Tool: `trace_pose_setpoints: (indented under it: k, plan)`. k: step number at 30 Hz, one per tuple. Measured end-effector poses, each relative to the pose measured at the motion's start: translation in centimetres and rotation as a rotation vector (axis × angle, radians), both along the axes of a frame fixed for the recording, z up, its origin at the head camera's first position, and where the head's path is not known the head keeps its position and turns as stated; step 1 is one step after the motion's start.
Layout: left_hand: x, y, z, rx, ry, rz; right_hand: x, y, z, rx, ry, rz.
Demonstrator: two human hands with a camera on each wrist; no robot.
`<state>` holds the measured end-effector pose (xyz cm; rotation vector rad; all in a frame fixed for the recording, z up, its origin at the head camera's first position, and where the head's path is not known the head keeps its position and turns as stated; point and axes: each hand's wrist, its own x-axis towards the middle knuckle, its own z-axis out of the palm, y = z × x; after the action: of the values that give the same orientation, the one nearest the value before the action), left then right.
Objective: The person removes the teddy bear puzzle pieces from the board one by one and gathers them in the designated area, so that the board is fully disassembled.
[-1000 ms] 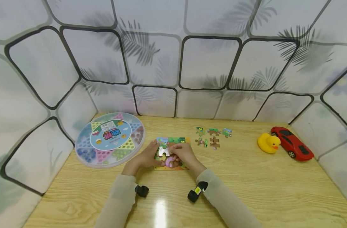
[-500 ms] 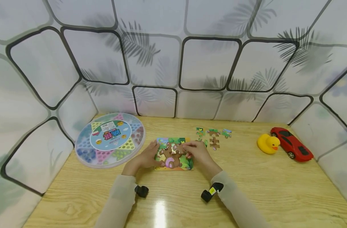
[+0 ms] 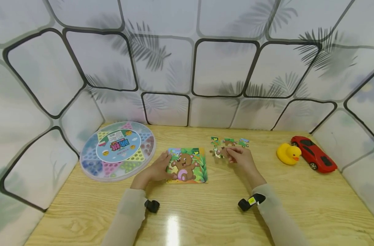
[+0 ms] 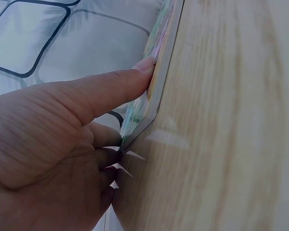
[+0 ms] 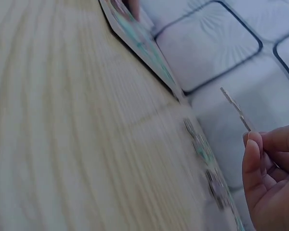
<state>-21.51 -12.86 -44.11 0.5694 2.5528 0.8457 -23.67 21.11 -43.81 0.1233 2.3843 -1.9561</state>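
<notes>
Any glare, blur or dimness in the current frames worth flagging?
Head view: bright, with a white glare streak on the table; left wrist view: dimmer, left hand readable; right wrist view: dim too, loose puzzle pieces smeared, the pinched piece in the right hand crisper.

Between the forearms point(image 3: 125, 215) the table point(image 3: 199, 212) gives wide passage; so does the stretch from the right hand point(image 3: 241, 160) to the yellow duck point(image 3: 288, 153). Only a narrow gap parts the bear puzzle point(image 3: 187, 166) from the loose pieces point(image 3: 229, 142). The left hand point(image 3: 156, 169) blocks the puzzle's left edge.
</notes>
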Motion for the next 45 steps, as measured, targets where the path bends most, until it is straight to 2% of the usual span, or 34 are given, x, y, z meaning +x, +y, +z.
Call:
trace_pose_setpoints:
  k: [7,16,23,32,37,45]
  plan:
    - [0.0,0.0,0.1,-0.003,0.000,0.002,-0.1,3.7,-0.4,-0.013,0.002,-0.093]
    - [0.0,0.0,0.0,-0.012,0.014,-0.003,-0.1,7.1,-1.3,-0.175,-0.052,-0.237]
    - [0.0,-0.1,0.0,-0.003,0.018,-0.008,-0.3,7.6,-1.5,-0.048,-0.099,-0.245]
    - [0.0,-0.2,0.0,0.000,0.021,-0.009,-0.8,7.4,-2.2,0.062,-0.079,-0.269]
    - [0.0,-0.1,-0.1,0.001,0.019,-0.014,-0.5,7.4,-2.2,0.050,-0.075,-0.298]
    - [0.0,-0.1,0.0,0.011,0.018,-0.012,0.1,7.9,-1.6,-0.049,-0.100,-0.298]
